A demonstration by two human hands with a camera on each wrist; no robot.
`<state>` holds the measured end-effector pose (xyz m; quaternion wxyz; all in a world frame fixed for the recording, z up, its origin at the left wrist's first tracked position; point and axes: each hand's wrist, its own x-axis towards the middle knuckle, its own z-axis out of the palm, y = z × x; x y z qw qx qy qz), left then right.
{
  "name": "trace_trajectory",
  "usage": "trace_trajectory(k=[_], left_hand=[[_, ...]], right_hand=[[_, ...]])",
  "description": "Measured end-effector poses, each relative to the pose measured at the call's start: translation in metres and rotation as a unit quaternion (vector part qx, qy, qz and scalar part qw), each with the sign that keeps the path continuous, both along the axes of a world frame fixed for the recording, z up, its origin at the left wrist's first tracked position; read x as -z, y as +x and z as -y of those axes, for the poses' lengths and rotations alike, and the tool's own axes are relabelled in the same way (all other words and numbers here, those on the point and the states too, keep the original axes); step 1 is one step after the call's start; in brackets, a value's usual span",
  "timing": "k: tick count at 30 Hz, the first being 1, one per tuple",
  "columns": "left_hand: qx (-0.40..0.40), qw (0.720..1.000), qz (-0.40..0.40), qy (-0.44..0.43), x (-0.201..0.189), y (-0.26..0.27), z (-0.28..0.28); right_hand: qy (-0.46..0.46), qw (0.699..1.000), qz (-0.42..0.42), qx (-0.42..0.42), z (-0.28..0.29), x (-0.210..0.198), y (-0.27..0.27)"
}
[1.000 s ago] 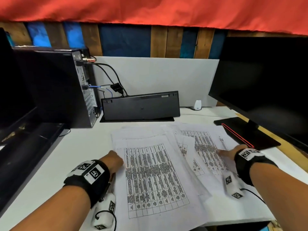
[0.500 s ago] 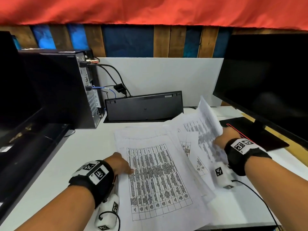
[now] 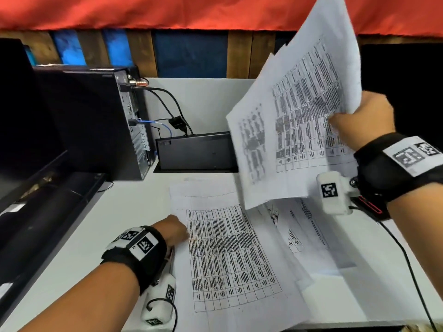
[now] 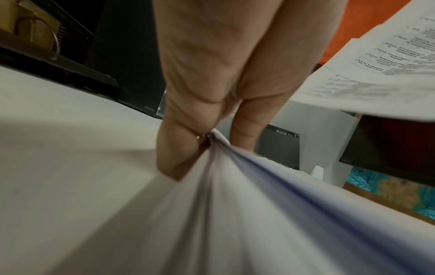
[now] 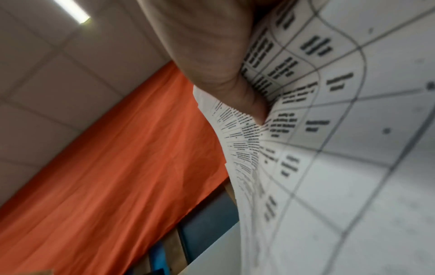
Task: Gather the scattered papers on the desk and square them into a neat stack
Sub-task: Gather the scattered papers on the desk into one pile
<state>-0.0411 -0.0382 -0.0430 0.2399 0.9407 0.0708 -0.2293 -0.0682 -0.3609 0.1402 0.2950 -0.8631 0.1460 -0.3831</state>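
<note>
White printed sheets with tables lie overlapping on the white desk (image 3: 124,207). My right hand (image 3: 354,118) pinches a bunch of lifted sheets (image 3: 294,111) and holds them up in the air at the right, tilted; the same lifted sheets (image 5: 329,148) show in the right wrist view, thumb on top. My left hand (image 3: 175,228) grips the left edge of the desk pile (image 3: 230,255); in the left wrist view its fingers (image 4: 188,130) pinch the edges of several sheets (image 4: 235,204). More loose sheets (image 3: 309,236) lie to the right, under the lifted bunch.
A black computer tower (image 3: 91,121) with cables stands at the back left. A black keyboard (image 3: 196,152) leans against the white partition. A dark monitor (image 3: 402,92) stands at the right, its base (image 3: 369,207) beside the papers. A black shelf (image 3: 36,216) borders the left.
My right hand has lifted a bunch of sheets from the right side of the desk high into the air. My left hand stays at the left edge of the pile.
</note>
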Motion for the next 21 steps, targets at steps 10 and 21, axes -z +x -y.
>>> trace_trajectory(k=[10, 21], left_hand=[[-0.188, 0.945, -0.023, -0.268, 0.022, 0.018, -0.006], [-0.129, 0.971, -0.049, -0.197, 0.021, 0.015, 0.0]], right_hand=[[0.179, 0.888, -0.409, -0.114, -0.032, 0.151, 0.007], [0.096, 0.864, -0.477, -0.132, -0.052, 0.197, 0.012]])
